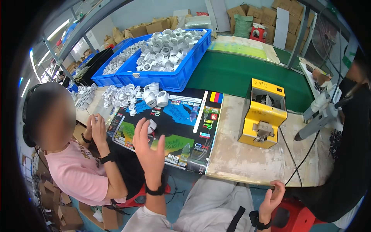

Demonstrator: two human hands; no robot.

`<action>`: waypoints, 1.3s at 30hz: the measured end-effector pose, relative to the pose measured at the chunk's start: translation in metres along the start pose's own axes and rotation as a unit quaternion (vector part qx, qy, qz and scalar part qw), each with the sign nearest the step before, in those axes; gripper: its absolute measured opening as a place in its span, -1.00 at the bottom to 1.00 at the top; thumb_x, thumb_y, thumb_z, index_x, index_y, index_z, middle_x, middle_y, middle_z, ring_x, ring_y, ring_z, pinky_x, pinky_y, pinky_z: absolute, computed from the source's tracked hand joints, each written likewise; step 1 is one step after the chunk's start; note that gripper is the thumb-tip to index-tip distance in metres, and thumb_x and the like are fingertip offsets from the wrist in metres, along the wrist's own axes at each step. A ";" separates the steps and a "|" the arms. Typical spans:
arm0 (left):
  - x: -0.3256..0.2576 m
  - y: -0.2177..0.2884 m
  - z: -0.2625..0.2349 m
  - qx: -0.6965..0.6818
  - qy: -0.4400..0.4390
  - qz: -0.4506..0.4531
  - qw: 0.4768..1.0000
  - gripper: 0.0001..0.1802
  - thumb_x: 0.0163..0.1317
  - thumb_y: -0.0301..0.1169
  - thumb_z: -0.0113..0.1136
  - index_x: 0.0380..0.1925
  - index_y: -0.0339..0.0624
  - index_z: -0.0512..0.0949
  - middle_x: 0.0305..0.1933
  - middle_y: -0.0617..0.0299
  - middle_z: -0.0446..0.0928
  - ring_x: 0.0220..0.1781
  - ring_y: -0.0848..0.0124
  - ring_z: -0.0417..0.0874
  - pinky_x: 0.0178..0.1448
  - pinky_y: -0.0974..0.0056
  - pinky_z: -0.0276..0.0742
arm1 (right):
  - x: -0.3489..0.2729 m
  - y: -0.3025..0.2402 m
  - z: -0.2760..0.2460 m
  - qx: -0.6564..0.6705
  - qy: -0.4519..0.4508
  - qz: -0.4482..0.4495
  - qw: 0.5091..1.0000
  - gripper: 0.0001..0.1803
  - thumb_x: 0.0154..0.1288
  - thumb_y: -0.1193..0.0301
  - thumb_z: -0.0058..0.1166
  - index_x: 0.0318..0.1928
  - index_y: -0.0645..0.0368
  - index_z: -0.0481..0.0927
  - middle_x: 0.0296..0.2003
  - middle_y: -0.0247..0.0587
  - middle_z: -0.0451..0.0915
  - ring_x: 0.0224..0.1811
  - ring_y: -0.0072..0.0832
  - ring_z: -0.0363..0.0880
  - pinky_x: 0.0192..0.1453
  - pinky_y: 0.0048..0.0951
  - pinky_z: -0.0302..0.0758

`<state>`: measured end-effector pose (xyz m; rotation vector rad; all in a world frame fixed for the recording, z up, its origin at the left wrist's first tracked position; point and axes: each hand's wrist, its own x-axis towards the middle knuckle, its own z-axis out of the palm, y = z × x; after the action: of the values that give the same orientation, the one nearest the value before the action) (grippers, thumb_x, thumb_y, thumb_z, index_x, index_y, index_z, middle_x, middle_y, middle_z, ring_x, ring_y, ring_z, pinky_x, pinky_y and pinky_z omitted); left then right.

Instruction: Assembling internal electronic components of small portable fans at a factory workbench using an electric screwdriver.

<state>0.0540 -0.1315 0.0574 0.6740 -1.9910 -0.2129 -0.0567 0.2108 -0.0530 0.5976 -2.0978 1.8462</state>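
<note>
My left hand [150,149] is raised over the near edge of a printed dark sheet, its fingers spread apart. A small white plastic fitting [152,126] shows just beyond its fingers; whether they touch it I cannot tell. Several larger white pipe fittings [155,96] lie on the sheet [181,129] farther back, beside a heap of small white plastic parts [120,96]. Down at the right, my right hand [271,200] hovers by the table's front edge, fingers loosely curved and nothing in them. A yellow machine [262,116] with a metal fixture stands on the table beyond it.
Blue crates [154,79] full of white fittings stand at the back left. A person in a pink shirt [79,174] sits close on my left; another in dark clothing [348,154] is at the right. Grey tool [320,116] and black cables [299,170] lie near the machine.
</note>
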 end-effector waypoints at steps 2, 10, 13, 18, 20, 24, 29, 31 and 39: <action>0.006 0.058 -0.030 -0.148 0.020 0.078 0.986 -0.42 -0.14 -0.56 0.27 0.01 -0.35 0.44 0.04 -0.04 0.50 -0.05 0.06 0.54 0.06 0.15 0.39 | -0.004 -0.013 0.004 -0.040 -0.037 0.006 0.999 -0.75 0.10 0.57 -0.03 -0.15 0.34 0.41 -0.25 -0.06 0.44 -0.18 -0.28 0.41 0.04 -0.35 0.34; 0.002 0.182 -0.122 -0.412 -0.101 0.183 0.887 -0.48 0.31 0.00 -0.06 0.20 0.06 0.31 -0.06 0.30 0.50 -0.30 0.38 0.57 -0.19 0.34 0.42 | -0.019 -0.064 0.046 0.004 -0.263 -0.086 0.961 -0.83 -0.03 0.65 0.04 -0.32 0.31 0.50 -0.43 -0.08 0.53 -0.38 -0.20 0.52 -0.23 -0.38 0.44; -0.004 0.186 -0.133 -0.426 -0.117 0.192 0.876 -0.50 0.30 -0.01 -0.05 0.17 0.05 0.32 -0.07 0.30 0.49 -0.31 0.38 0.56 -0.20 0.34 0.41 | -0.035 -0.071 0.048 0.013 -0.297 -0.075 0.952 -0.80 -0.04 0.67 0.08 -0.31 0.30 0.51 -0.42 -0.09 0.53 -0.39 -0.22 0.53 -0.26 -0.40 0.45; -0.014 0.193 -0.146 -0.434 -0.142 0.199 0.867 -0.52 0.28 -0.02 -0.03 0.12 0.04 0.33 -0.09 0.30 0.49 -0.32 0.39 0.54 -0.20 0.35 0.40 | -0.070 -0.075 0.050 0.043 -0.355 -0.066 0.932 -0.77 0.00 0.65 0.11 -0.25 0.26 0.53 -0.42 -0.14 0.54 -0.37 -0.26 0.56 -0.28 -0.38 0.47; -0.019 0.197 -0.151 -0.436 -0.150 0.197 0.865 -0.53 0.27 -0.03 -0.02 0.11 0.04 0.33 -0.09 0.30 0.48 -0.32 0.39 0.54 -0.21 0.35 0.39 | -0.080 -0.078 0.054 0.046 -0.390 -0.054 0.918 -0.77 0.03 0.62 0.10 -0.23 0.24 0.51 -0.41 -0.15 0.53 -0.37 -0.25 0.55 -0.28 -0.37 0.47; -0.026 0.199 -0.159 -0.434 -0.162 0.196 0.864 -0.55 0.25 -0.04 -0.01 0.07 0.03 0.34 -0.11 0.31 0.48 -0.33 0.40 0.52 -0.21 0.35 0.38 | -0.096 -0.068 0.062 0.055 -0.458 -0.038 0.886 -0.74 0.08 0.56 0.07 -0.15 0.21 0.48 -0.42 -0.15 0.53 -0.35 -0.23 0.55 -0.27 -0.32 0.48; -0.028 0.199 -0.171 -0.440 -0.169 0.205 0.858 -0.58 0.23 -0.06 0.01 0.02 0.02 0.35 -0.13 0.31 0.47 -0.34 0.41 0.51 -0.22 0.36 0.37 | -0.118 -0.051 0.067 0.013 -0.531 -0.062 0.845 -0.66 0.13 0.50 0.02 -0.03 0.21 0.45 -0.35 -0.07 0.58 -0.27 -0.12 0.56 -0.18 -0.22 0.50; -0.025 0.196 -0.172 -0.450 -0.167 0.210 0.852 -0.58 0.22 -0.06 0.02 0.00 0.02 0.36 -0.13 0.31 0.47 -0.34 0.41 0.50 -0.22 0.36 0.36 | -0.121 -0.059 0.071 0.020 -0.522 -0.081 0.849 -0.66 0.13 0.50 0.02 -0.03 0.21 0.45 -0.34 -0.05 0.57 -0.26 -0.11 0.56 -0.16 -0.23 0.50; -0.029 0.202 -0.184 -0.431 -0.179 0.202 0.861 -0.62 0.19 -0.09 0.05 -0.07 0.00 0.37 -0.16 0.31 0.46 -0.36 0.42 0.48 -0.23 0.37 0.34 | -0.057 -0.072 0.038 0.048 -0.381 -0.067 0.921 -0.67 0.13 0.56 0.08 -0.04 0.21 0.50 -0.35 -0.15 0.58 -0.34 -0.29 0.57 -0.22 -0.38 0.50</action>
<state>0.1473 0.0758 0.2121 -0.3877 -2.0424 -0.9537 0.0306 0.1735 -0.0223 1.6618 -2.3006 1.8173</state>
